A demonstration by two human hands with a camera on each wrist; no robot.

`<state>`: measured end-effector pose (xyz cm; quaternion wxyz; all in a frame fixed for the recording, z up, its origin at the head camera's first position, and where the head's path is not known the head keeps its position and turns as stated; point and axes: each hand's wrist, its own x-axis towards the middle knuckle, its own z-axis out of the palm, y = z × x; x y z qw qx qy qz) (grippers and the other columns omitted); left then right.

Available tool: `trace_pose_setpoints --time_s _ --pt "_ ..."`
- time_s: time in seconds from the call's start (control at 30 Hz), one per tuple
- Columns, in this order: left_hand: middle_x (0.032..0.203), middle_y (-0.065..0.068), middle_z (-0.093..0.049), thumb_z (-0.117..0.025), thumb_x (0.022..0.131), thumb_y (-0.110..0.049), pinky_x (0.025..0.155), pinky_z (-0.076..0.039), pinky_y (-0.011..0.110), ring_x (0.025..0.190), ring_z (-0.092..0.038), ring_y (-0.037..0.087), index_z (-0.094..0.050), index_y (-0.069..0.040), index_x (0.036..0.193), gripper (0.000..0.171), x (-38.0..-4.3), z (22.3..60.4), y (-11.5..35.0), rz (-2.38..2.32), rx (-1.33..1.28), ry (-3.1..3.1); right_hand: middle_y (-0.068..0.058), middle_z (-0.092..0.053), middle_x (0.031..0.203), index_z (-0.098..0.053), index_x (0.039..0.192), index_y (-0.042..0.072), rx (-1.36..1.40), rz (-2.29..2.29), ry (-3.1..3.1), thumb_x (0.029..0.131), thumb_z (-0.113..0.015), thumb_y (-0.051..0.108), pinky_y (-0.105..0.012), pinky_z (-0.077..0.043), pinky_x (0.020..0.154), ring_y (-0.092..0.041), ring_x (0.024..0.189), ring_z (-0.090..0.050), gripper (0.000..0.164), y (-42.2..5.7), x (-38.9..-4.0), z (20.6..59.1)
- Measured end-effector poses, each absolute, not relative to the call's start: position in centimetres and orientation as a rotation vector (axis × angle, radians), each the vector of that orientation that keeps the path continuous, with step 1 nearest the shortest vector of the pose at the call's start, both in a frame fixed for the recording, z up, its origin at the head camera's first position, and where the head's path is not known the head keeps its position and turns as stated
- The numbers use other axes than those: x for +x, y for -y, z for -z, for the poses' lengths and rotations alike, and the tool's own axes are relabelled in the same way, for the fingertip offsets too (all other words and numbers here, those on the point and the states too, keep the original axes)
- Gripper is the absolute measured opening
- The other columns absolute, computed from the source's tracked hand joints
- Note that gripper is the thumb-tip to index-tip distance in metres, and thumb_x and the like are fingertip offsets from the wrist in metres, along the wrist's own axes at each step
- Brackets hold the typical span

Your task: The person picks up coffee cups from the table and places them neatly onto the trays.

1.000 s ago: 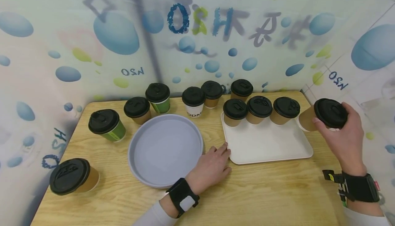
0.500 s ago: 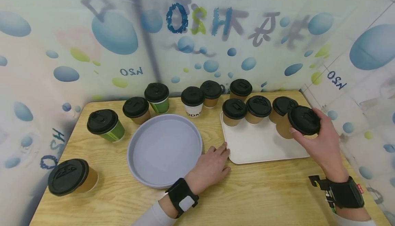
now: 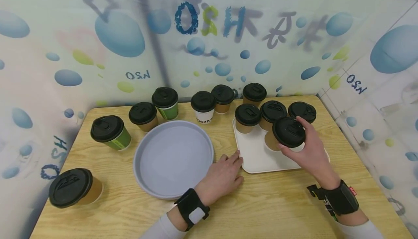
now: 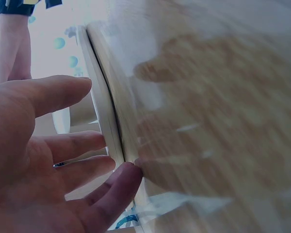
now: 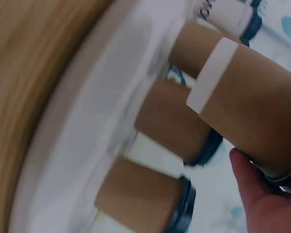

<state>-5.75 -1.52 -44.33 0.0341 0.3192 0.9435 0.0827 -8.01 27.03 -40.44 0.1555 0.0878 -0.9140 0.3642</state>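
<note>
My right hand (image 3: 311, 153) grips a brown paper coffee cup (image 3: 289, 133) with a black lid, over the white rectangular tray (image 3: 256, 161). In the right wrist view the held cup (image 5: 257, 97) is raised off the tray, its pale base band showing. Three similar lidded cups stand along the tray's back edge: one at left (image 3: 247, 117), one in the middle (image 3: 273, 111) and one at right (image 3: 302, 112), partly hidden by my hand. My left hand (image 3: 223, 175) rests by the tray's left edge; its fingers (image 4: 72, 141) are extended against the rim in the left wrist view.
A round grey-blue tray (image 3: 137, 173) lies left of the white one. Around it stand several lidded cups, including a green one (image 3: 119, 139), a white one (image 3: 204, 116) and a large brown one (image 3: 93, 192). A printed curtain (image 3: 209, 65) backs the wooden table (image 3: 261, 206).
My right hand has carried the brown coffee cup leftward, from beyond the white tray's right edge to over its middle. My left hand has stayed at the tray's left edge.
</note>
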Motion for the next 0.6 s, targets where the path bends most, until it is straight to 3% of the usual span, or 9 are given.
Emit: trace_pose_setpoints --time_s 0.07,0.23,0.37,0.6 --pt "0.153 0.011 -0.052 -0.072 0.096 -0.041 0.073 -0.058 0.034 0.110 -0.063 0.028 -0.064 -0.011 0.140 0.054 -5.7 44.3 1.6 -0.266 0.984 -2.902 -0.025 -0.048 0.147 -0.031 0.158 0.004 0.294 -1.056 2.605 0.073 -0.091 0.013 -0.059 -0.041 0.099 -0.044 0.131 -0.048 0.104 -26.3 -8.2 40.9" --pt "0.153 0.011 -0.053 -0.073 0.096 -0.040 0.074 -0.058 0.034 0.110 -0.063 0.028 -0.065 -0.010 0.139 0.053 -5.8 44.4 1.7 -0.285 0.988 -2.903 -0.020 -0.049 0.147 -0.034 0.155 0.005 0.375 -1.064 2.639 0.073 -0.092 0.013 -0.051 -0.043 0.097 -0.038 0.129 -0.052 0.100 -24.7 -8.6 41.8" --pt "0.152 0.010 -0.054 -0.072 0.096 -0.040 0.073 -0.058 0.034 0.108 -0.063 0.027 -0.065 -0.011 0.139 0.052 -5.8 44.5 1.6 -0.280 0.992 -2.909 -0.022 -0.048 0.145 -0.038 0.152 0.003 0.417 -1.050 2.681 0.074 -0.093 0.017 -0.059 -0.043 0.099 -0.040 0.129 -0.051 0.096 -23.7 -8.9 42.3" --pt "0.152 0.010 -0.054 -0.072 0.097 -0.041 0.074 -0.058 0.034 0.108 -0.062 0.026 -0.065 -0.011 0.139 0.053 -5.9 44.4 1.5 -0.275 0.997 -2.903 -0.024 -0.045 0.149 -0.037 0.152 0.001 0.434 -1.031 2.758 0.076 -0.092 0.025 -0.061 -0.043 0.103 -0.041 0.134 -0.047 0.097 -22.8 -9.3 42.9"
